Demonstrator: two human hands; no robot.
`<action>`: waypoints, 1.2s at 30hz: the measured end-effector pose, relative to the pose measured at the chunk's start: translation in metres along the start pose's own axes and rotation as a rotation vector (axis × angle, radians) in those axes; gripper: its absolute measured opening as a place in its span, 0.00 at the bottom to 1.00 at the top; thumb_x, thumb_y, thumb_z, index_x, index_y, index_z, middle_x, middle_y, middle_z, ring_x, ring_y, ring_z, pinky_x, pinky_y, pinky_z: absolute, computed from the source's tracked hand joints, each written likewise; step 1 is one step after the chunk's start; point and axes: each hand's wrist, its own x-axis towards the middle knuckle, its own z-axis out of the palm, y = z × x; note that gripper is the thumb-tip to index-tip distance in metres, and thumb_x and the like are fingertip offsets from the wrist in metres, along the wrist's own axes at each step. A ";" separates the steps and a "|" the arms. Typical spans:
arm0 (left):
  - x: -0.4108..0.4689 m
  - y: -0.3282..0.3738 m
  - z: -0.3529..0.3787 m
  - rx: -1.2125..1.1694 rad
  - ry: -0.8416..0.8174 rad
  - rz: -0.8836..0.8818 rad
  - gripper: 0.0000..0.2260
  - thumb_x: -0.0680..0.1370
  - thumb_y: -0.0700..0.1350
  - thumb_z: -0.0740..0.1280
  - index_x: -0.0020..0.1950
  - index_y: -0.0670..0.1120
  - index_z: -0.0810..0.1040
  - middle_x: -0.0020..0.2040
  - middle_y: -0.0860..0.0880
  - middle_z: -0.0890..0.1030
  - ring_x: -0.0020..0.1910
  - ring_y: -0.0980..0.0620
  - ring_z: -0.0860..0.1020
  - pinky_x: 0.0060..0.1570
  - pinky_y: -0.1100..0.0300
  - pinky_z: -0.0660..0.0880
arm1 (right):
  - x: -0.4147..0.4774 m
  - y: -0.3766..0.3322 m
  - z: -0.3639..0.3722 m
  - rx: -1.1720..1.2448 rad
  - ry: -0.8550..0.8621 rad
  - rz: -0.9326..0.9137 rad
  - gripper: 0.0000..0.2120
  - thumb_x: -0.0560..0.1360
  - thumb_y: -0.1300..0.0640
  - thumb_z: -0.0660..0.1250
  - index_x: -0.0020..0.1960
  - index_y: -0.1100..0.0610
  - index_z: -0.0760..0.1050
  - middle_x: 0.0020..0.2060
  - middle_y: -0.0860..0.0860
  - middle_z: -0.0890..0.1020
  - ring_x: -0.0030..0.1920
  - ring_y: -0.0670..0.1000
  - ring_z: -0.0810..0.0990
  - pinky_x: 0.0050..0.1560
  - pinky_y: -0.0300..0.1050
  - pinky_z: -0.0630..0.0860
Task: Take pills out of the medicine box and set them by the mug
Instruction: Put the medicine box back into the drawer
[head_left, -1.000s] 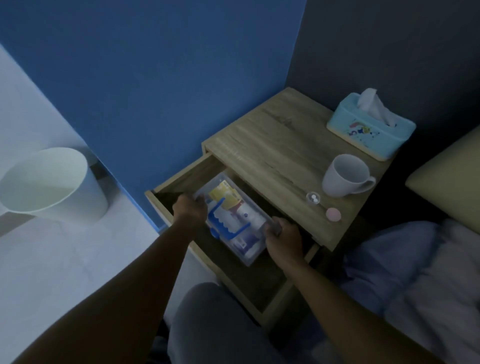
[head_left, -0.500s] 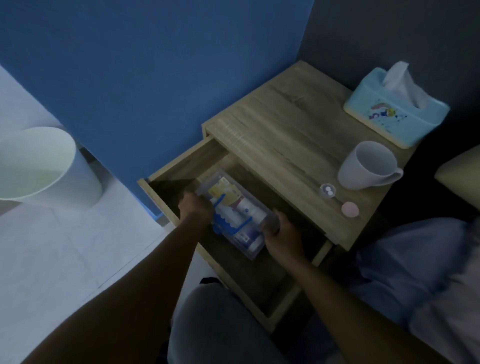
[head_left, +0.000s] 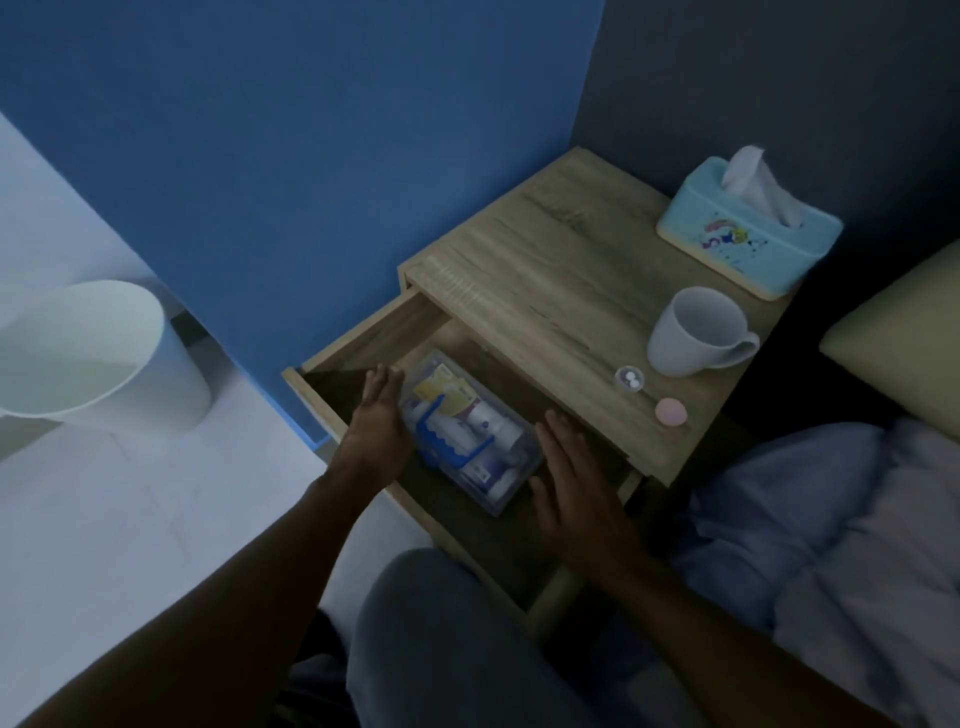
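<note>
Down in the open drawer (head_left: 363, 343) of the wooden nightstand (head_left: 545, 280) we see the clear medicine box (head_left: 467, 431), lying flat, with packets and a blue handle showing through its lid. Our left hand (head_left: 376, 421) sits flat-fingered at the box's left side, fingers straight, gripping nothing; whether it touches the box wall we cannot tell. Our right hand (head_left: 569, 467) is spread wide just beside the box's right end, palm down, also holding nothing. Both hands flank the box, neither wraps it.

On the nightstand top, the white mug (head_left: 696, 332) stands upright near the right edge, handle pointing right. Just beside it, toward us, a small clear cap (head_left: 629, 378) holds two white pills (head_left: 630, 378). A pink round lid (head_left: 670, 412) lies near that, closer to the front edge. A light blue tissue box (head_left: 748, 228) stands at the back right corner, tissue sticking up.

Left on the floor, a white bin (head_left: 98, 358) stands against the blue wall (head_left: 311, 130). Grey-clad knee (head_left: 441, 634) bottom centre, bedding (head_left: 831, 519) at right. Lighting dim; labels unreadable.
</note>
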 end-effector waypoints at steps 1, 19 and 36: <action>-0.007 -0.003 -0.002 -0.013 0.054 0.037 0.31 0.78 0.41 0.65 0.79 0.49 0.58 0.82 0.48 0.49 0.80 0.44 0.47 0.73 0.39 0.63 | -0.004 0.005 -0.005 -0.014 0.042 -0.020 0.28 0.80 0.55 0.61 0.79 0.57 0.58 0.79 0.53 0.58 0.80 0.48 0.53 0.78 0.51 0.56; -0.043 -0.042 0.040 -0.623 0.040 -0.268 0.28 0.80 0.45 0.65 0.77 0.49 0.56 0.72 0.48 0.70 0.68 0.44 0.72 0.62 0.46 0.74 | 0.008 0.052 -0.044 -0.155 -0.091 -0.044 0.29 0.81 0.66 0.60 0.79 0.61 0.54 0.80 0.56 0.54 0.79 0.51 0.48 0.79 0.50 0.47; 0.042 0.016 0.079 -0.766 -0.090 -0.169 0.36 0.81 0.46 0.63 0.79 0.53 0.40 0.75 0.47 0.66 0.62 0.54 0.69 0.57 0.57 0.71 | 0.014 0.055 -0.026 0.014 0.105 0.045 0.22 0.81 0.52 0.61 0.73 0.59 0.69 0.75 0.55 0.69 0.77 0.53 0.63 0.76 0.58 0.62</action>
